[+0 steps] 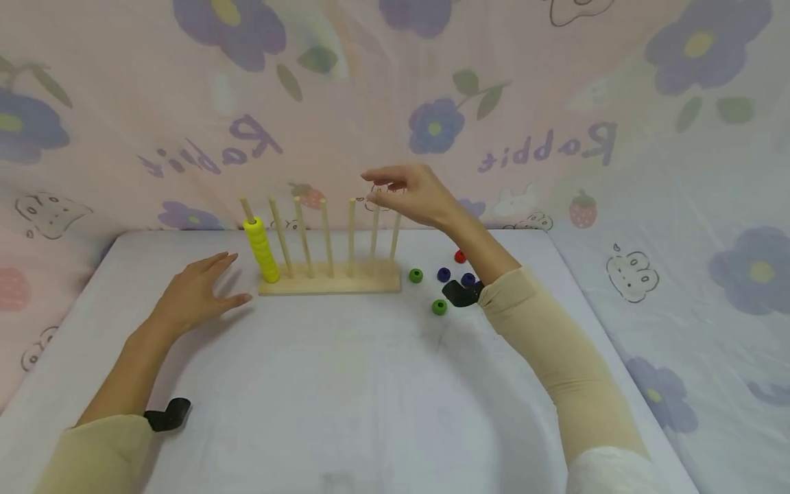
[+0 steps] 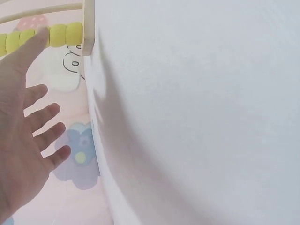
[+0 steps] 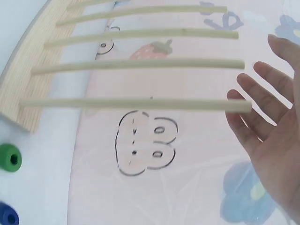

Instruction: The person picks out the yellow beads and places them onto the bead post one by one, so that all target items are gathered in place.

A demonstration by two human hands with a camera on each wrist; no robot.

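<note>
A wooden peg rack (image 1: 333, 283) with several upright pegs stands toward the back of the table. Its leftmost peg carries a stack of yellow beads (image 1: 262, 250), topped by a short bare length of wood; the other pegs are bare. Beside that stack, my left hand (image 1: 196, 291) is spread with thumb and fingers apart, holding nothing. In the left wrist view its thumb overlaps the yellow beads. My right hand (image 1: 415, 193) is raised at the tops of the rightmost pegs, fingers extended and nothing between them. The right wrist view shows its fingertips behind the end of one peg (image 3: 140, 104).
Right of the rack lie loose beads: green ones (image 1: 416, 276), blue ones (image 1: 444, 274) and a red one (image 1: 460, 256), some close under the right forearm. A white cloth covers the table (image 1: 345, 384). A flower-patterned cloth (image 1: 358, 96) hangs behind it.
</note>
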